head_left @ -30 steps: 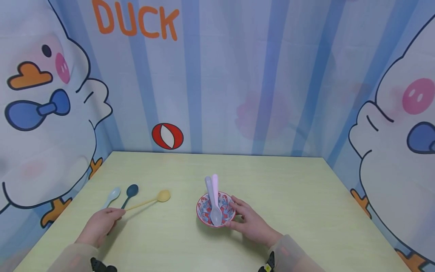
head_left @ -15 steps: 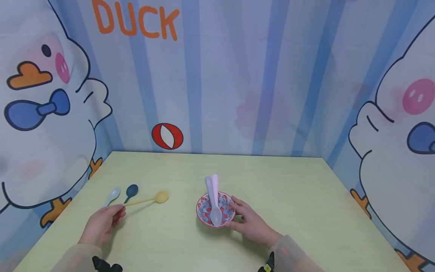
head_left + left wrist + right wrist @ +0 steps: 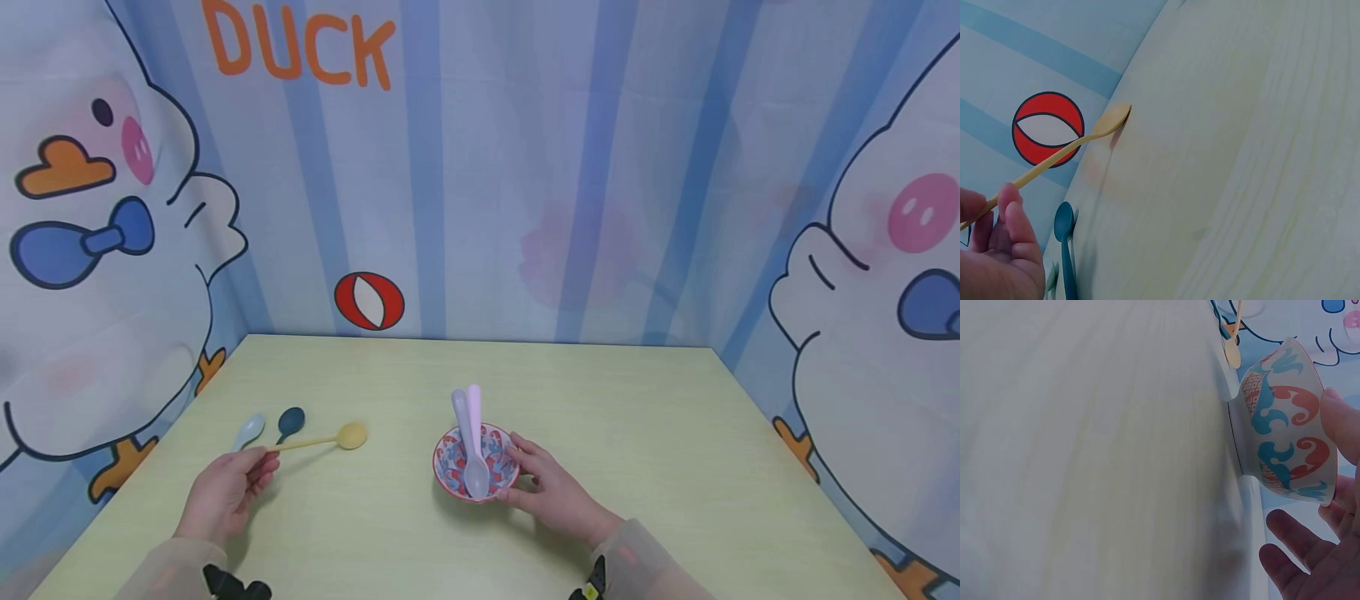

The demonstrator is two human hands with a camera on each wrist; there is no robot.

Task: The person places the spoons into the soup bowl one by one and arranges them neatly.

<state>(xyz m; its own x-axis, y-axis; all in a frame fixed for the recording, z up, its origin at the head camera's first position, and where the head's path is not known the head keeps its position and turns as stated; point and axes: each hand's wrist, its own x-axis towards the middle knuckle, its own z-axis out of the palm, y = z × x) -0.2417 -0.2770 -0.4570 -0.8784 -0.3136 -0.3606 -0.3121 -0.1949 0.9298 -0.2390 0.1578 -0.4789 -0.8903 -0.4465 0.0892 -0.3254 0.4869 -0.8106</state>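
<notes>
My left hand (image 3: 223, 492) pinches a yellow spoon (image 3: 352, 435) by its handle, with the spoon's round head pointing right and raised over the table. In the left wrist view the yellow spoon (image 3: 1110, 120) slants upward from between thumb and fingers. My right hand (image 3: 558, 493) grips the right rim of a red-and-blue patterned bowl (image 3: 448, 460), thumb nearest me. Two spoons lean in that bowl: a lavender spoon (image 3: 477, 478) in front and a pink spoon (image 3: 475, 404) partly behind it. The right wrist view shows the bowl's outer wall (image 3: 1285, 428) standing on its foot.
A dark teal spoon (image 3: 291, 420) and a pale blue spoon (image 3: 249, 431) lie on the table (image 3: 585, 392) just beyond my left hand, their handles partly hidden by it. A printed duck curtain (image 3: 495, 167) borders the table's back and sides.
My left hand has risen a little away from me, and the yellow spoon's head has shifted slightly left. My right hand and the bowl stay where they were.
</notes>
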